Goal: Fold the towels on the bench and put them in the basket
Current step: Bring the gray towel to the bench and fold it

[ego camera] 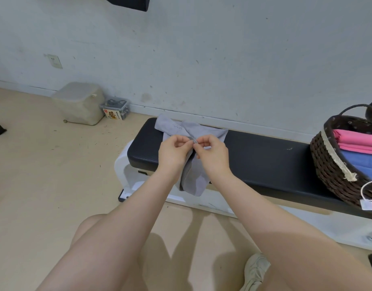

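A crumpled grey towel (176,128) lies on the left end of the black padded bench (262,154), and part of it hangs over the front edge. My left hand (174,152) and my right hand (212,153) are close together above the bench, each pinching the towel's edge between thumb and fingers. A dark wicker basket (332,169) stands on the right end of the bench. Inside it lie a folded pink towel (357,141) and, below that, a blue towel (363,162).
The bench stands against a pale wall on a white base (124,164). On the floor at the left are a beige box (80,102) and a small clear bin (115,109). A white tag on a cord (368,203) hangs from the basket. My shoe (255,269) is below.
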{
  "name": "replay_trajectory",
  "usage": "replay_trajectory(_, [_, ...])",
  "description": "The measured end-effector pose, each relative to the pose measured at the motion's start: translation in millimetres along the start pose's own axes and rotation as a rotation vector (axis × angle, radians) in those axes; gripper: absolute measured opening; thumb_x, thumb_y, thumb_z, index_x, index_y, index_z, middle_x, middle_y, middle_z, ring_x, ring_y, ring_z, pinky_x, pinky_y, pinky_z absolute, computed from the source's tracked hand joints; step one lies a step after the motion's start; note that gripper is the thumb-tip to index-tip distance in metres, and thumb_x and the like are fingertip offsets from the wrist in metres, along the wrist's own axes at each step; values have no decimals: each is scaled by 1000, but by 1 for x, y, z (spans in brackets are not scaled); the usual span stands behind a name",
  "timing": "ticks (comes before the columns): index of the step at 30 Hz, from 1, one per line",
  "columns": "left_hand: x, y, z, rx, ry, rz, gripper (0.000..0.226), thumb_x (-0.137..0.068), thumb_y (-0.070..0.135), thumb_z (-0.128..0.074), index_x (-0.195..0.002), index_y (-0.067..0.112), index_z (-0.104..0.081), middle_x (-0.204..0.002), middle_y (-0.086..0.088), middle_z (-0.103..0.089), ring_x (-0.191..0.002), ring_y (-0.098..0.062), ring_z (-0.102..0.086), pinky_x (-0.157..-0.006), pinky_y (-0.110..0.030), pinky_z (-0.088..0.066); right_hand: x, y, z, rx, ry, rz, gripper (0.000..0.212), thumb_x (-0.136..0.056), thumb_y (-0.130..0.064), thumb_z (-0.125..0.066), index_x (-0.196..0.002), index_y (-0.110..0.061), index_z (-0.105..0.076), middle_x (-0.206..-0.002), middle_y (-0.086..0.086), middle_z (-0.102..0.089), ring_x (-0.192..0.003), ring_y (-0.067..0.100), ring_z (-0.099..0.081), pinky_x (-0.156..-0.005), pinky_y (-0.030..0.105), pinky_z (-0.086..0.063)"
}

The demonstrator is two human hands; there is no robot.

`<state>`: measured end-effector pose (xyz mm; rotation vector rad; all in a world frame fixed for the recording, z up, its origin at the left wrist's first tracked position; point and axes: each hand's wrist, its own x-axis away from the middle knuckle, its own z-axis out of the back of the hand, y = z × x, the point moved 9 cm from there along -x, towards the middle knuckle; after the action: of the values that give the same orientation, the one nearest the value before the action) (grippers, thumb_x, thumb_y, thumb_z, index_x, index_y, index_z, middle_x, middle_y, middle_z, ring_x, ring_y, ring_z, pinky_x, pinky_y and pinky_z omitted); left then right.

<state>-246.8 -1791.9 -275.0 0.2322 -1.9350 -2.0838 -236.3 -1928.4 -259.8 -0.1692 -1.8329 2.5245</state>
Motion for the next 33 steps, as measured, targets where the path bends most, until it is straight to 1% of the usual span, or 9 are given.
replay_trajectory(6, [3,-3,1,91,-14,47,11,-87,10,-62,-77,14,-64,-73,-3,-63,-67,-11,-58,-64,-19,-49,5,-8,-3,-12,-16,1,6,-89,-13,-60,-86,-18,-59,-80,-6,-60,-64,10,-57,-58,7,-42])
replay_trajectory(8, [5,-3,2,124,-7,59,8,-88,10,-62,-80,12,-65,-74,-3,-62,-67,-10,-57,-64,-18,-50,5,-9,-2,-22,-11,4,4,-88,-12,-61,-88,-16,-62,-84,-3,-63,-68,10,-57,-62,9,-43])
replay_trajectory(14, [9,-8,-2,266,12,124,7,-88,11,-62,-84,13,-66,-83,-7,-65,-79,-17,-61,-80,-27,-54,7,-8,0,14,39,4,8,-88,-13,-62,-92,-12,-69,-84,-6,-64,-72,0,-54,-61,1,-40])
replay_trajectory(18, [10,-6,-6,272,-40,103,3,-88,14,-64,-87,14,-67,-89,-7,-68,-82,-15,-64,-80,-24,-54,13,-9,-1,8,22,26,25,-92,-6,-50,-101,-12,-72,-96,-2,-69,-88,8,-59,-83,19,-46])
replay_trajectory(20, [9,-8,-4,260,-43,106,1,-86,13,-65,-87,14,-65,-84,-4,-65,-77,-12,-60,-78,-23,-53,15,-8,-3,18,-19,61,35,-92,1,-42,-105,-13,-71,-103,0,-68,-95,6,-57,-86,16,-43])
replay_trajectory(23, [4,-8,-4,253,-63,112,7,-84,15,-67,-90,13,-63,-83,0,-62,-75,-10,-57,-73,-22,-49,14,-5,-4,-97,-81,35,43,-87,9,-38,-103,-14,-71,-100,-2,-69,-90,-1,-60,-79,7,-43])
replay_trajectory(28, [2,6,-12,136,-199,47,14,-80,13,-72,-87,13,-60,-76,3,-61,-68,-7,-55,-65,-17,-44,9,-8,-2,-350,-55,-63,35,-84,12,-36,-82,-14,-60,-81,-4,-62,-76,4,-58,-65,7,-47])
replay_trajectory(30, [2,10,-14,32,-226,11,13,-80,11,-71,-86,12,-60,-73,4,-59,-65,-4,-54,-62,-14,-44,6,-3,0,-382,-20,-115,28,-86,11,-39,-89,-12,-55,-85,-2,-58,-79,10,-57,-71,13,-49])
replay_trajectory(33, [0,14,-9,-51,-191,-25,10,-84,14,-67,-90,8,-62,-76,0,-59,-71,-10,-54,-72,-23,-47,6,5,0,-380,-50,-139,22,-87,6,-46,-98,-12,-52,-96,3,-60,-87,16,-59,-84,26,-51])
